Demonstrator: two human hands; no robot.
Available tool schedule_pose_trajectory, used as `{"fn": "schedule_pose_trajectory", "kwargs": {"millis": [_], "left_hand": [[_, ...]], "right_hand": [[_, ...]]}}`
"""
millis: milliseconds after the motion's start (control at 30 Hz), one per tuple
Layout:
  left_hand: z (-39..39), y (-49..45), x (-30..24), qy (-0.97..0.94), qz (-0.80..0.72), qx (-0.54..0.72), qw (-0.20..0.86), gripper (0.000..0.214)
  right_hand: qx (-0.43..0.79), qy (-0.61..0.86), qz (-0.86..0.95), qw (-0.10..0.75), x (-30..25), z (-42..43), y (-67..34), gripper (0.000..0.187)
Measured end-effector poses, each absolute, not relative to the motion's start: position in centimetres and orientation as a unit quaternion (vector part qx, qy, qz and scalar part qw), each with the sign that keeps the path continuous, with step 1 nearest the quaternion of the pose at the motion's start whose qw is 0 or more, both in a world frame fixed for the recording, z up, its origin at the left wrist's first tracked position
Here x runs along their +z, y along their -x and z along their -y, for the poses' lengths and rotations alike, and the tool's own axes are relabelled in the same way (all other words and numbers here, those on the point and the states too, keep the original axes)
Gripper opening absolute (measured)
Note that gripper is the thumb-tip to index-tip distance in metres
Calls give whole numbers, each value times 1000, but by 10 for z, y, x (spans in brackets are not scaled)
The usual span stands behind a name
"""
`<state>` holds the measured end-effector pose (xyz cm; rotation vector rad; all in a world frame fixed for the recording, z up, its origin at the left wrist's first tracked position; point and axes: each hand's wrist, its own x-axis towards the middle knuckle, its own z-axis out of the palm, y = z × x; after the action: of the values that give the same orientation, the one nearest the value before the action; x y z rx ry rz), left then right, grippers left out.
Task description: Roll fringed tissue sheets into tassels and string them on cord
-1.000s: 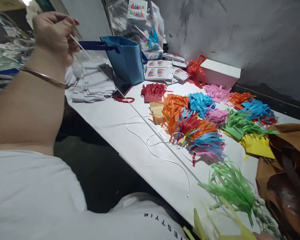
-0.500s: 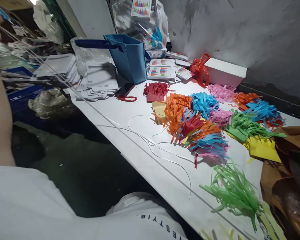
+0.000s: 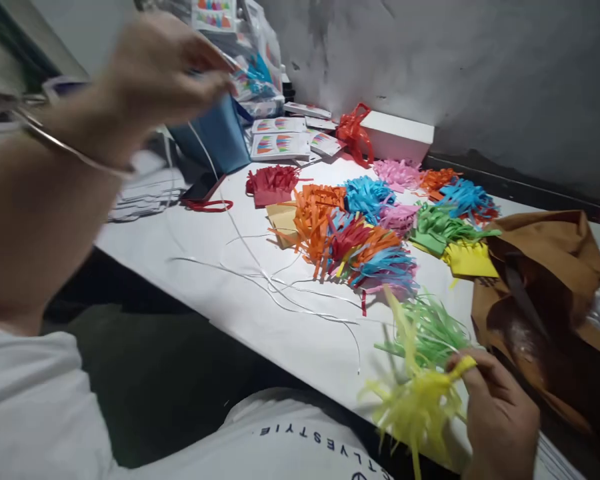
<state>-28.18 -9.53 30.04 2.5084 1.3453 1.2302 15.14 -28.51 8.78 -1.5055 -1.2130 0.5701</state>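
My left hand (image 3: pixel 170 73), smeared by motion, is raised at the upper left with its thumb and fingers pinched on a white cord (image 3: pixel 247 243). The cord hangs down from the hand to loose loops on the table. At the lower right, my right hand (image 3: pixel 503 410) grips a yellow paper tassel (image 3: pixel 420 403) by its twisted top, and the strips hang partly over the table edge. Just behind it on the table lies a light green tassel (image 3: pixel 433 330). Several fringed paper bundles, such as an orange one (image 3: pixel 317 220) and a blue one (image 3: pixel 367 197), lie farther back.
A brown apron-like cloth (image 3: pixel 545 267) lies to the right on the white table (image 3: pixel 205 247). At the back are a blue bag (image 3: pixel 220 140), a phone (image 3: pixel 203 187), printed packs (image 3: pixel 280 143), a red plastic bag (image 3: pixel 355 133) and a white box (image 3: pixel 397 137) against the wall.
My left hand has swung from the far left edge toward the middle. My right hand has come into view with the yellow tassel. The view has turned to the right.
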Motion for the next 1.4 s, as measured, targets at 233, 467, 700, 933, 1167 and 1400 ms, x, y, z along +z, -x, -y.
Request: {"fn": "schedule_pose_trajectory", "kwargs": {"millis": [233,467,700,933,1167,1400], "left_hand": [[180,95,159,-907,-184,308,220,30],[211,63,111,-780,-265,306,477,15],[221,54,103,-755,-342,327,455,16],[230,57,92,-697,-308,329,558,18],[232,63,79,-719,-318,367,497,17],[230,65,78,-562,-349,338,670,32]], "right_hand": [[152,554,651,496,104,275,-109,8],[195,532,638,521,96,293,-115,12],[144,570,626,513,89,292,-107,12],[121,601,605,508,83,293,-96,4],[186,584,619,490,80,292,-95,11],[242,577,631,458,84,292,-95,15]]}}
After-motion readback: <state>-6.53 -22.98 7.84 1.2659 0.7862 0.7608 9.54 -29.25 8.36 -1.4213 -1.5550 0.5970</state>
